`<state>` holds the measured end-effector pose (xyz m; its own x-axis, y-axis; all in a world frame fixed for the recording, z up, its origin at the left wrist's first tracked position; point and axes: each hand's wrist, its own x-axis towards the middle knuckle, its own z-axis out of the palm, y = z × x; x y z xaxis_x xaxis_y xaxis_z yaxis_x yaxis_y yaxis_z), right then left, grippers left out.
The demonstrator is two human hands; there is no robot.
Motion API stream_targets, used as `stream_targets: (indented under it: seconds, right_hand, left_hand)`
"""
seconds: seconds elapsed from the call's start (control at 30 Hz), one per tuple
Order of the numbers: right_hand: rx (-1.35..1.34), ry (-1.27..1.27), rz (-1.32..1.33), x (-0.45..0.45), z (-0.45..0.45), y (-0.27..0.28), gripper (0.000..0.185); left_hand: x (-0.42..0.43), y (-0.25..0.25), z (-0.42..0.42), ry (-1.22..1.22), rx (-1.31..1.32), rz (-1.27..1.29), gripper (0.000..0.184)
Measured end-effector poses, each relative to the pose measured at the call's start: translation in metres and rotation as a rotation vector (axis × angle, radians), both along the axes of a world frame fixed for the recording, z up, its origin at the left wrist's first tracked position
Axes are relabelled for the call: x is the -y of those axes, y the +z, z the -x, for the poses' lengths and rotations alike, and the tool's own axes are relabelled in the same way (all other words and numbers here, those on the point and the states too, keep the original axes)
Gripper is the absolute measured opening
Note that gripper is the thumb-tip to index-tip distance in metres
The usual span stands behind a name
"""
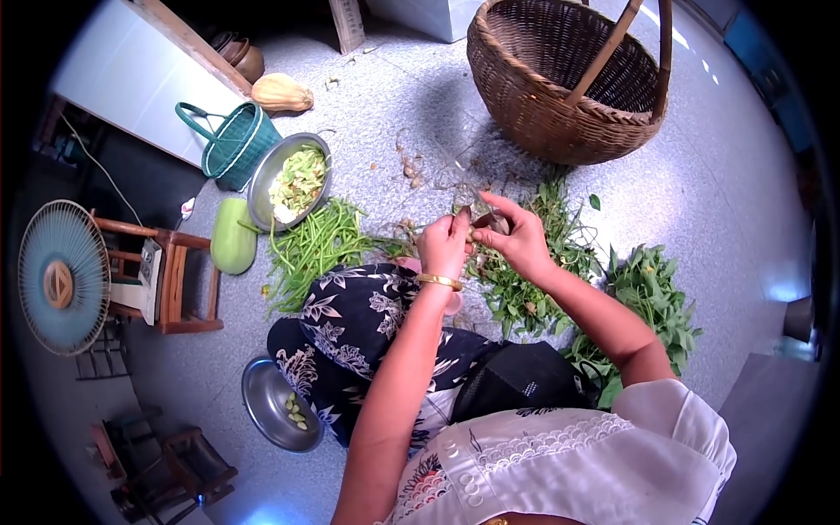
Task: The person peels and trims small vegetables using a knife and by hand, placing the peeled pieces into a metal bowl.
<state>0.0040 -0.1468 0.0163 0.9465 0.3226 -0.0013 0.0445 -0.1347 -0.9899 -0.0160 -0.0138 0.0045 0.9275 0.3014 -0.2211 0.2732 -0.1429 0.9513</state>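
My left hand point(444, 245), with a gold bangle at the wrist, is closed, its thumb and fingers pinching a small pale roundish piece point(473, 234). Close against it, my right hand point(518, 234) is closed too, its thumb and fingertips at the same piece. A dark brown, flat thing point(492, 222) shows between the right fingers; its kind I cannot make out. Below and beside the hands lie loose leafy stems point(529, 293) on the floor. Long green beans point(319, 243) are heaped to the left of my left hand.
A metal bowl point(255, 203) of chopped greens stands by a green basket point(229, 166), a pale green gourd point(233, 236) and a tan squash point(282, 93). A large wicker basket point(542, 114) stands ahead. Another bowl point(262, 418) holds several green pieces. Leafy greens point(647, 302) lie right; a fan point(63, 278) left.
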Motion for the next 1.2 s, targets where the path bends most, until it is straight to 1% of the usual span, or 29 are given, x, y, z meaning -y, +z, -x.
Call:
stream_targets:
  seconds: [0.03,0.1,0.13,0.17,0.2,0.3,0.4,0.47,0.5,0.57,0.63,0.7,0.77,0.8,0.83,0.87,0.9,0.93,0.97,1.0,1.03,1.07,1.1,1.2]
  right_hand:
    - [0.0,-0.002,0.0,0.0,0.0,-0.001,0.052]
    - [-0.088,-0.012,-0.163,-0.001,-0.002,-0.006,0.047]
    - [-0.088,-0.012,-0.163,-0.002,-0.003,-0.01,0.047]
    - [-0.128,-0.037,-0.254,-0.003,-0.004,-0.014,0.045]
    - [-0.168,-0.062,-0.345,-0.003,-0.004,-0.014,0.042]
    - [-0.223,-0.059,-0.418,-0.003,-0.001,-0.006,0.037]
    - [-0.186,0.008,-0.393,-0.001,0.002,-0.004,0.033]
    - [-0.14,0.002,-0.358,-0.003,0.002,-0.01,0.032]
    - [-0.092,-0.005,-0.322,-0.004,0.002,-0.01,0.031]
    - [-0.105,-0.018,-0.32,-0.005,0.004,-0.005,0.033]
    - [-0.119,-0.026,-0.318,-0.006,0.005,-0.003,0.034]
    - [-0.103,-0.04,-0.237,-0.006,0.004,-0.004,0.031]
    - [-0.126,-0.033,-0.237,-0.005,0.003,-0.002,0.028]
    - [-0.148,-0.021,-0.237,-0.005,0.002,-0.001,0.026]
    - [-0.145,-0.021,-0.239,-0.005,0.001,0.001,0.026]
    - [-0.189,-0.03,-0.326,-0.005,0.0,0.002,0.025]
    - [-0.234,-0.04,-0.413,-0.004,-0.001,0.003,0.023]
    - [-0.232,-0.04,-0.414,-0.002,-0.003,0.003,0.023]
    - [-0.234,-0.049,-0.444,0.0,-0.005,0.004,0.023]
    - [-0.236,-0.058,-0.474,0.001,-0.007,0.004,0.022]
    - [-0.223,-0.062,-0.476,0.002,-0.008,0.005,0.024]
    - [-0.221,-0.064,-0.477,0.004,-0.008,0.005,0.024]
    - [-0.23,-0.056,-0.471,0.005,-0.008,0.006,0.024]
    - [-0.255,-0.056,-0.468,0.007,-0.008,0.007,0.024]
  left_hand:
    - [0.0,0.0,0.0,-0.012,0.011,-0.035,0.041]
    - [0.0,0.002,0.0,-0.024,0.024,-0.07,0.042]
    - [0.0,0.004,0.001,-0.033,0.031,-0.106,0.042]
    - [0.0,0.005,0.001,-0.042,0.037,-0.143,0.043]
    - [0.001,0.003,0.001,-0.042,0.038,-0.143,0.043]
    - [0.002,-0.003,0.0,-0.06,0.042,-0.111,0.044]
    - [0.001,-0.002,-0.001,-0.039,0.015,-0.15,0.046]
    - [0.001,0.001,-0.002,-0.051,0.039,-0.325,0.047]
    - [0.001,-0.001,-0.002,-0.054,0.039,-0.325,0.047]
    - [-0.001,-0.007,-0.002,-0.064,0.169,-0.496,0.047]
    - [-0.002,-0.008,-0.002,-0.074,0.169,-0.51,0.045]
    - [-0.002,-0.006,-0.002,-0.088,0.169,-0.523,0.042]
    - [0.001,-0.001,-0.001,-0.092,0.084,-0.258,0.041]
    - [0.001,0.001,0.0,-0.093,0.085,-0.259,0.041]
    - [0.0,0.003,0.0,-0.097,0.031,-0.087,0.036]
    - [-0.001,0.005,0.0,-0.101,-0.023,0.084,0.032]
    - [-0.003,0.006,0.0,-0.101,-0.02,0.083,0.032]
    - [-0.005,0.007,0.0,-0.218,0.007,0.25,0.023]
    - [-0.005,0.008,0.0,-0.336,0.034,0.416,0.021]
    - [-0.005,0.006,0.0,-0.338,0.036,0.415,0.021]
    - [-0.005,0.003,0.0,-0.353,0.069,0.509,0.024]
    - [-0.005,0.001,-0.001,-0.367,0.103,0.605,0.031]
    - [-0.005,0.0,-0.001,-0.369,0.104,0.605,0.031]
    - [-0.004,-0.002,-0.002,-0.384,0.128,0.495,0.034]
